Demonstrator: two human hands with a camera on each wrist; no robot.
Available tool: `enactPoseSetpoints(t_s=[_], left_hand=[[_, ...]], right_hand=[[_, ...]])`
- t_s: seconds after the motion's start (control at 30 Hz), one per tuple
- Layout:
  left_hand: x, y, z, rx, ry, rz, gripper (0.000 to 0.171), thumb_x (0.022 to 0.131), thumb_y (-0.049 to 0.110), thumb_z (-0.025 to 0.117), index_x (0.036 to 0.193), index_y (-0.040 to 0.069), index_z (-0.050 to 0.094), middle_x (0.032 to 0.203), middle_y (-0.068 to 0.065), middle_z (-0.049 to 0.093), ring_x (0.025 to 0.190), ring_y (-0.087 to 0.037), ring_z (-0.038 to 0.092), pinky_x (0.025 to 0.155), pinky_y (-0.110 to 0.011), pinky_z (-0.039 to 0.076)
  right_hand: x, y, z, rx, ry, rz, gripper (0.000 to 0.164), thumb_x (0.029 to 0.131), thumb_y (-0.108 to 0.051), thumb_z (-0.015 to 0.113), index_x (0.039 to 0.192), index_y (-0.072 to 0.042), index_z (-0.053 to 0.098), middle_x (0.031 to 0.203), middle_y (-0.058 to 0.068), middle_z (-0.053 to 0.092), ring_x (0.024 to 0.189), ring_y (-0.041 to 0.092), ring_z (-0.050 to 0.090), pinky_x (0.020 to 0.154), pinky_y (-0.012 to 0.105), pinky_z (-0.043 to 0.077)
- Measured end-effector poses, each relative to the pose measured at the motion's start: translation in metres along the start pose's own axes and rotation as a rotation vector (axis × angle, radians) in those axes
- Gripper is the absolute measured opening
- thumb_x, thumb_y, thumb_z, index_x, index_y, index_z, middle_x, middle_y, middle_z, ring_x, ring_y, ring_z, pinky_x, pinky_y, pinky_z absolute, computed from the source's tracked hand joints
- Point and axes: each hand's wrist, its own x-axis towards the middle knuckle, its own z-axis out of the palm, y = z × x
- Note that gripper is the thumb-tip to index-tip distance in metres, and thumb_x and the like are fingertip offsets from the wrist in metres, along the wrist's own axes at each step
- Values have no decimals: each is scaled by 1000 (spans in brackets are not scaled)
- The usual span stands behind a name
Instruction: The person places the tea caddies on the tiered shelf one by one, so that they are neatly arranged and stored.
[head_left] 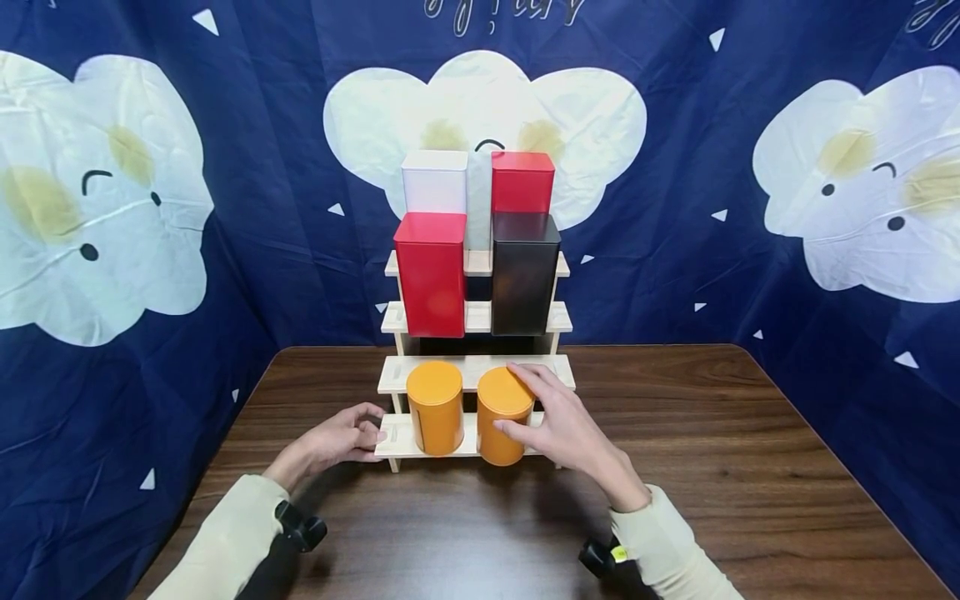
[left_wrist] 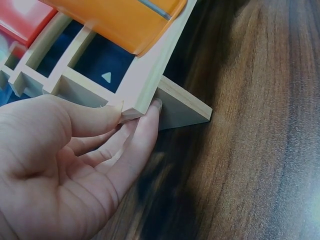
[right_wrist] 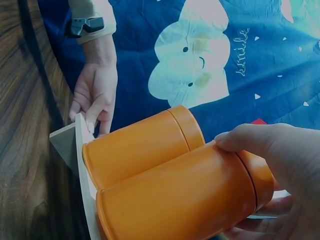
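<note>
My right hand (head_left: 562,421) holds the right-hand orange canister (head_left: 504,417) near its lid, thumb on the near side. Its base sits at the front of the lowest step, a little further forward than its neighbour's. Beside it on that step stands a second orange canister (head_left: 435,408). With thumb and fingers my left hand (head_left: 341,437) pinches the left end of the lowest step of a pale wooden tiered rack (head_left: 396,433). In the left wrist view, the thumb (left_wrist: 95,117) lies on the step's end and fingertips reach underneath.
Higher on the rack stand a tall red box (head_left: 430,275), a black box (head_left: 525,275), a white box (head_left: 435,183) and a smaller red box (head_left: 522,183). The rack is on a dark wooden table (head_left: 675,467). Blue cloth (head_left: 270,167) with clouds hangs behind and at both sides.
</note>
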Motion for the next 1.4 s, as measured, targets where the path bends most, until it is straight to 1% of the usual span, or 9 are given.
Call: enactPoseSetpoints(t_s=[0.27,0.43,0.73,0.93,1.13,1.4], left_hand=[[-1,-2,0,-9,-13,11,45,92,2,52,128,-9,28,90,-8,54,82,-16,59,76,-33,55],[-1,-2,0,1,-10,7,45,92,2,53,129,-9,28,91,-8,54,82,-16,59,76,-33,55],[-1,-4,0,-1,-11,9,45,92,2,53,129,-9,29,90,-8,54,82,-16,59,75,-32,55],[0,-5,0,-3,-9,8,46,92,2,53,129,-9,29,90,-8,55,82,-16,59,75,-32,55],[1,-4,0,3,-6,5,47,92,3,54,130,-9,28,91,-8,54,83,-16,59,76,-33,55],[0,-3,0,3,-1,7,47,92,3,53,130,-9,27,91,-8,55,83,-16,59,76,-33,55]], right_hand=[[1,3,3,-6,27,27,73,76,-40,77,140,-18,48,131,-2,52,113,16,55,97,41,47],[3,6,6,-9,40,41,75,75,-40,77,139,-15,48,131,-1,53,113,18,55,96,42,48],[6,11,10,-10,21,79,76,75,-41,77,140,-12,48,132,1,52,115,20,54,97,43,47],[7,12,12,-17,13,102,77,76,-43,76,141,-15,47,133,1,51,115,19,54,98,42,47],[8,13,12,-25,13,107,78,76,-43,76,141,-15,46,134,1,51,117,20,53,98,42,46],[9,11,12,-27,7,102,78,76,-41,76,141,-11,46,133,3,51,116,21,54,98,43,46]])
